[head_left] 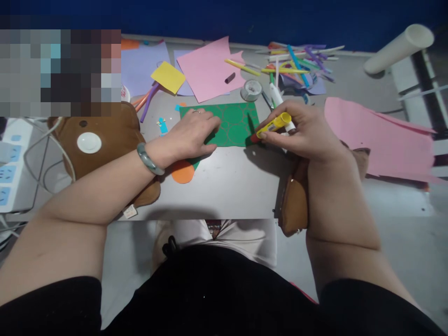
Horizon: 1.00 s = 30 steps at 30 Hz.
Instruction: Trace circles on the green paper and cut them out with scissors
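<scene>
A sheet of green paper [238, 123] with brownish rounded outlines drawn over it lies on the table in front of me. My left hand [196, 133] rests on its left part, palm down with fingers stretched out, holding nothing. Between the thumb and fingers of my right hand [301, 130] is a thick marker [278, 123] with a yellow barrel, its red end pointing down at the paper's lower right corner. An orange rounded paper piece [183, 172] and a bit of green paper lie below my left hand. A small dark tube [230, 78] lies on pink paper [206, 70].
A roll of clear tape [252, 90] stands behind the green sheet. Several coloured strips [301, 63] are heaped at the back. Brown cushion-like items [105, 154] flank the work area. Pink sheets [381, 140] and a white tube [399, 49] are right; a power strip [16, 168] is left.
</scene>
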### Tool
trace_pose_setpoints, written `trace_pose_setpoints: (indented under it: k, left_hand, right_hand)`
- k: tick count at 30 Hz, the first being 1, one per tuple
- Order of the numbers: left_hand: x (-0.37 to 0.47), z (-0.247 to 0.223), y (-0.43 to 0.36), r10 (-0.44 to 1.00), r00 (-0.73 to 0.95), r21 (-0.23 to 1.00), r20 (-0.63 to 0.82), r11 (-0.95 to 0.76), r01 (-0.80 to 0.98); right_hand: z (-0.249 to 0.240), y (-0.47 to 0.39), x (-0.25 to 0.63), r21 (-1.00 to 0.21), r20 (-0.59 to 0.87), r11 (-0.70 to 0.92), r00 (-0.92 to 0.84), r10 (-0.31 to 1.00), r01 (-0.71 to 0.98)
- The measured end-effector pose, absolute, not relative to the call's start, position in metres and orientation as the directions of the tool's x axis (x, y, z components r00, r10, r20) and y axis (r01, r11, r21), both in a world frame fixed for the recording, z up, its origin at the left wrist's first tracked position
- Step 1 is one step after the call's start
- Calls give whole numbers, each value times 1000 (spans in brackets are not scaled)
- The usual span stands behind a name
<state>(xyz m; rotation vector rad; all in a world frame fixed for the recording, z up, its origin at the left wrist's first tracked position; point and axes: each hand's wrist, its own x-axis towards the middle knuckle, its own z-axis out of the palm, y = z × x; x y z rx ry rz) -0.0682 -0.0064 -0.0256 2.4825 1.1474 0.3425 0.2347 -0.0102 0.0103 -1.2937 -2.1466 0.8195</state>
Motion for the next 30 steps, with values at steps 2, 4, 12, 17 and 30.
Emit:
trace_pose_setpoints:
  k: [2,4,12,17,30]
  left_hand:
    - [-68,-25,-6,776,629,446,49,-580,681]
    - [-67,-25,-5,784,620,445,35,-568,692]
    - [-66,-25,-3,789,614,463,9,-547,697]
    - [-66,-16,-3,798,603,469,-26,-523,712]
    - [-61,-11,-3,811,584,379,-37,-529,759]
  right_hand:
    - [10,-13,231,-695,113,372,-417,902,615]
    - [8,-16,226,-700,122,373,-412,903,610]
    - [-16,-22,199,-693,106,374,-427,898,616]
    - [-19,-21,194,-696,101,368,-423,900,617]
    - [-17,-19,195,-627,41,338,-403,914,702]
